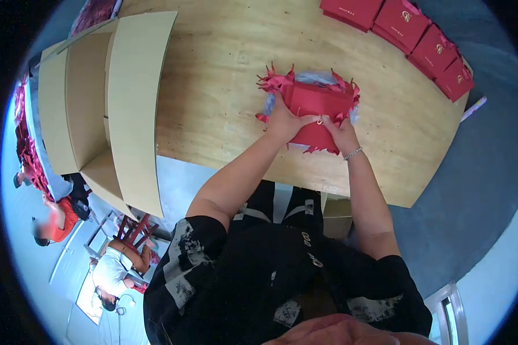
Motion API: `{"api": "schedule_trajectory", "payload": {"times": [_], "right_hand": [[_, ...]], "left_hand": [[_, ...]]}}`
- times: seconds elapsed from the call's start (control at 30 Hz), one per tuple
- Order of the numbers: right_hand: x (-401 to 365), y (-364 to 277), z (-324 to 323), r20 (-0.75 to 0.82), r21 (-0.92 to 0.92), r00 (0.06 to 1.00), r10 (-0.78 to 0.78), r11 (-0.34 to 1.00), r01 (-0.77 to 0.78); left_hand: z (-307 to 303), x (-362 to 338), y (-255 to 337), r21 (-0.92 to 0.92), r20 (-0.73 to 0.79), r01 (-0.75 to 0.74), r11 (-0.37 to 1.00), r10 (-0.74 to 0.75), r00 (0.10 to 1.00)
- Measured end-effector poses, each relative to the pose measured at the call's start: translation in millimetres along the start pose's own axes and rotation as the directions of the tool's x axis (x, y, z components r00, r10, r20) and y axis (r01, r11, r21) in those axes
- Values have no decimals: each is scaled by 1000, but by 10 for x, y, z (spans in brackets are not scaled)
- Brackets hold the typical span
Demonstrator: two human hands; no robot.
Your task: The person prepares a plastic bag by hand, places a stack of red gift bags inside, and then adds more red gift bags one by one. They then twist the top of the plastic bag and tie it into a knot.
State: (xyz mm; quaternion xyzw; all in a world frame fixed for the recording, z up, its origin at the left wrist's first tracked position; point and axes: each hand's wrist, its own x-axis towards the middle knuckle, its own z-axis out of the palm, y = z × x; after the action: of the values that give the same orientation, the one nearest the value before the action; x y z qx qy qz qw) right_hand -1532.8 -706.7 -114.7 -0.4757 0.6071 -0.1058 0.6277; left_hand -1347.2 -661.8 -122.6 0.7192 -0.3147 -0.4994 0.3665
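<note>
A bundle of red gift bags point(319, 102) lies on the wooden table in front of me, with red ribbon ends sticking out around its edges. Clear plastic point(316, 77) shows under and behind it. My left hand point(285, 119) grips the bundle's left side, thumb across the top. On the right side, my right hand point(343, 135) grips it too, its thumb nearly meeting the left one at the middle. A bracelet circles my right wrist. The undersides of the bags and some fingertips are hidden.
Several red bags with gold print point(406, 26) line the table's far right edge. A large open cardboard box point(135, 103) stands at the left. Beneath the table's front edge is another carton point(336, 217). Two people point(112, 270) are in the left background.
</note>
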Motion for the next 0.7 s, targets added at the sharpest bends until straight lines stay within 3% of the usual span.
{"api": "schedule_trajectory", "payload": {"times": [0.1,0.17,0.2,0.27,0.3,0.33,0.37,0.4,0.47,0.5,0.6,0.67,0.7], "right_hand": [[-17,-28,-174,112,-49,989,-95,994,101],[78,-30,-401,168,-41,971,-168,983,177],[240,3,-646,170,-256,985,40,967,5],[67,-1055,-671,-105,-601,986,129,782,-166],[269,-896,-742,-231,-594,961,-153,805,-14],[528,-760,-820,-347,-607,842,-414,783,135],[666,-922,-785,-371,-315,879,-299,931,183],[807,-1107,-695,-353,11,917,-184,979,201],[1206,-1230,-563,-275,546,956,106,836,64],[1470,-1222,-527,-282,547,954,99,834,75],[2186,-1161,-437,-307,796,898,315,602,61],[2490,-1173,-399,-437,810,828,351,555,192],[2477,-1316,-321,-530,794,784,324,514,324]], "left_hand": [[30,-24,65,-7,-52,-18,1000,18,998],[3,-41,148,77,-97,62,995,-55,994],[-3,-47,161,72,-95,51,996,-44,994],[-14,-39,134,82,-77,-13,997,20,997],[2,-32,116,-1,-79,-17,1000,17,997],[3,-33,93,-2,-75,-25,1000,25,997],[-6,-39,110,-13,-64,-3,1000,2,998],[-20,-26,123,-23,-52,20,1000,-21,998],[-8,1,82,-74,-46,-64,995,60,997],[-11,-12,90,-50,-66,-63,997,60,996],[-50,-33,215,-117,-17,-26,993,25,1000],[-48,-25,162,6,-54,-18,1000,19,998],[-51,-11,159,-23,-55,-60,998,59,997]]}}
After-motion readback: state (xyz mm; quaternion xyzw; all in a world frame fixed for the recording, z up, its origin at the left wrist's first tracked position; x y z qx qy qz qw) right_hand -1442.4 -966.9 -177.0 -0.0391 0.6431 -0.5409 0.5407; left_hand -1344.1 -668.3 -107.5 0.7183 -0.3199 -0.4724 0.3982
